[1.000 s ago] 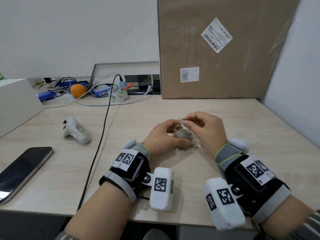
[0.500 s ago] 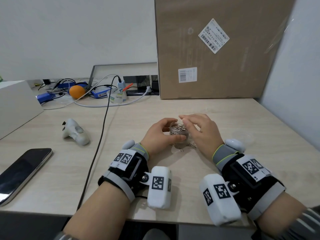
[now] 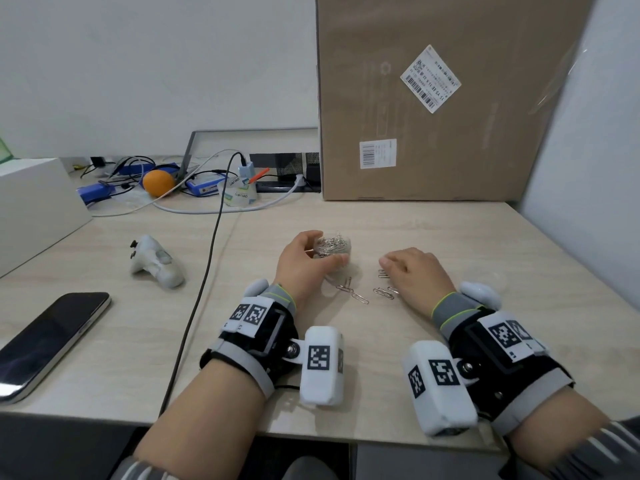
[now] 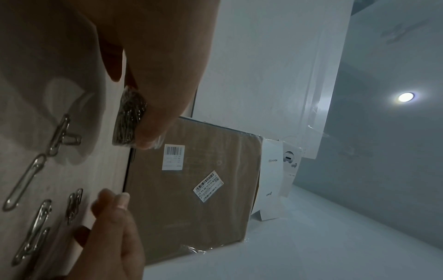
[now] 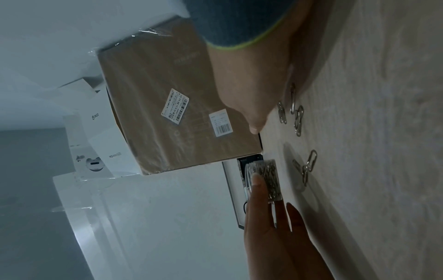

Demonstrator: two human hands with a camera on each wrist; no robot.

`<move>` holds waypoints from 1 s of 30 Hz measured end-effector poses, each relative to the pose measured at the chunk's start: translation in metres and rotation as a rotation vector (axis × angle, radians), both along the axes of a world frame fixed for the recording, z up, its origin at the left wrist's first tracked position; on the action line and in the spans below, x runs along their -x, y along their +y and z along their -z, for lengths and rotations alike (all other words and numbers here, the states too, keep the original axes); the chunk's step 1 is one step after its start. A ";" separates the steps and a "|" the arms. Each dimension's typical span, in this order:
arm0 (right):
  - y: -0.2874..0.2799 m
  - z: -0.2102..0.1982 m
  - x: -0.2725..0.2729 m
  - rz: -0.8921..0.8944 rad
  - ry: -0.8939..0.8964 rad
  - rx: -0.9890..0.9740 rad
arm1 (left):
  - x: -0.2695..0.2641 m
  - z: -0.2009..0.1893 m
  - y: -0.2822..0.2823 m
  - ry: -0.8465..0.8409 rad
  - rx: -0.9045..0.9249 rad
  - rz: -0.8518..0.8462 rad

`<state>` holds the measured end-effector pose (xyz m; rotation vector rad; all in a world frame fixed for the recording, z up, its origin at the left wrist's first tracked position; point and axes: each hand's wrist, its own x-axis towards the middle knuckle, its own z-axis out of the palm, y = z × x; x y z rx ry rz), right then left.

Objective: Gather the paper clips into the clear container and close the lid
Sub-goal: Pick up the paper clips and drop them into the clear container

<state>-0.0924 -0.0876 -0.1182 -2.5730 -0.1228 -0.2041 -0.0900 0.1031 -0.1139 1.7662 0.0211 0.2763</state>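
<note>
The left hand (image 3: 304,261) kept its fingers curled round the clear container (image 3: 333,247), which stood on the counter (image 3: 346,368) heaped with clips. The right hand (image 3: 414,271), over the container's mouth half a second before, had come away to the right and lay palm down, fingers loosely bent and holding nothing, just beside the loose paper clips (image 3: 383,292). A few more clips (image 3: 350,289) lay near the container's foot. I judged one batch was dropped in and the next pickup starting. The lid (image 3: 486,276), faint, seemed to lie beyond the right wrist, still off.
</note>
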 end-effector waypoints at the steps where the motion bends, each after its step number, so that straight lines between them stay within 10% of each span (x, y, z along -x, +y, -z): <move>1: 0.000 0.001 0.000 -0.018 0.021 0.031 | 0.000 0.000 0.000 -0.001 0.001 0.001; 30: -0.005 -0.009 0.015 -0.296 -0.108 0.088 | -0.003 0.003 0.002 0.019 -0.041 0.031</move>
